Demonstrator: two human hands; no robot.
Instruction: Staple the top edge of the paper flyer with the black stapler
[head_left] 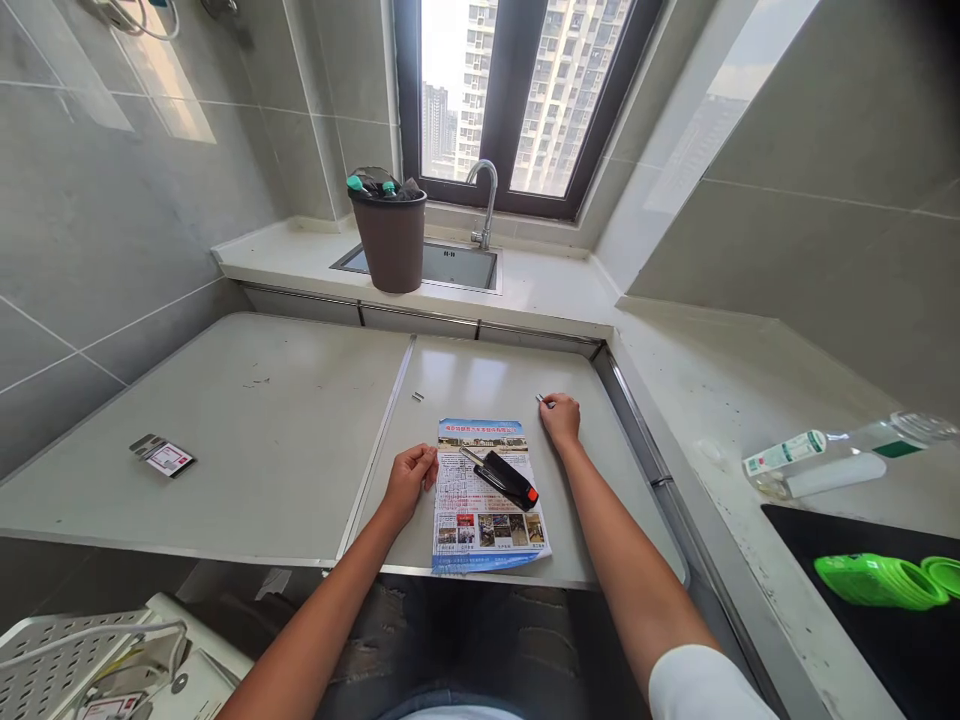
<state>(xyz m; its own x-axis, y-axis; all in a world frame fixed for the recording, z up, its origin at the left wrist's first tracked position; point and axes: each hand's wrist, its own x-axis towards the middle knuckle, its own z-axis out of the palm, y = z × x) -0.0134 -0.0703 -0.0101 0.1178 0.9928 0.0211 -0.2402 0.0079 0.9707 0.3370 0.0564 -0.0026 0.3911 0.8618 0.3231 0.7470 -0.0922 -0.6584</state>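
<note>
bare forearms (611,530) flank an opened, elongated black stapler (504,482), probably keeping it reachable; the right hand (562,418) pinches a slim silvery strip (540,398); the curled left hand's (409,480) grip is unclear.

bright daylight from the window (517,100), soft glare on the tabletop (480,450), stretched edges (wide-angle bend), dark upper-right corner

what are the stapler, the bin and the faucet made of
The stapler looks like glossy black plastic with a red end; its exposed silvery strip is probably metal. The brown bin seems matte plastic, judging by its smooth, even wall. The faucet looks like polished or chromed metal, from its bright highlights.
</note>
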